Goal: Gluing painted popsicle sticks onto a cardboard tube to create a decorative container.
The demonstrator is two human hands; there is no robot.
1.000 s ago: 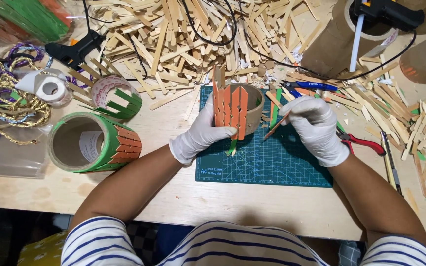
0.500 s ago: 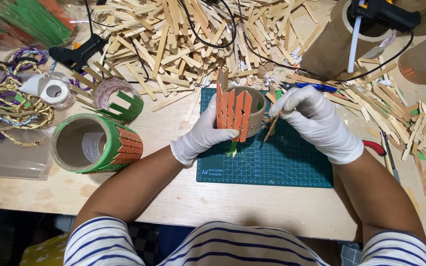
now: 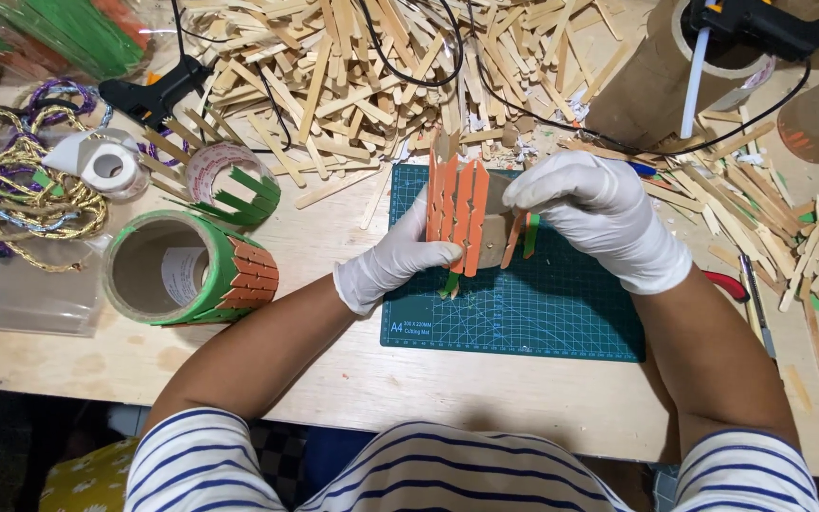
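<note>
Cardboard tube (image 3: 491,228) with orange sticks (image 3: 457,213) sits above the green cutting mat (image 3: 523,313). Left hand (image 3: 392,261) grip pinches the sticks' lower ends. Right hand (image 3: 594,213) grip pinches 1 stick (image 3: 514,239) just right of the tube, long axis near upright.

This is a craft workplace, probably at home. The wooden surface (image 3: 334,379) carries a green cutting mat (image 3: 523,313), a big heap of flat wooden sticks (image 3: 353,76), two glue guns (image 3: 158,90), coloured cords (image 3: 11,180), tape rolls (image 3: 111,166) and cardboard tubes covered with painted sticks (image 3: 191,270).
</note>
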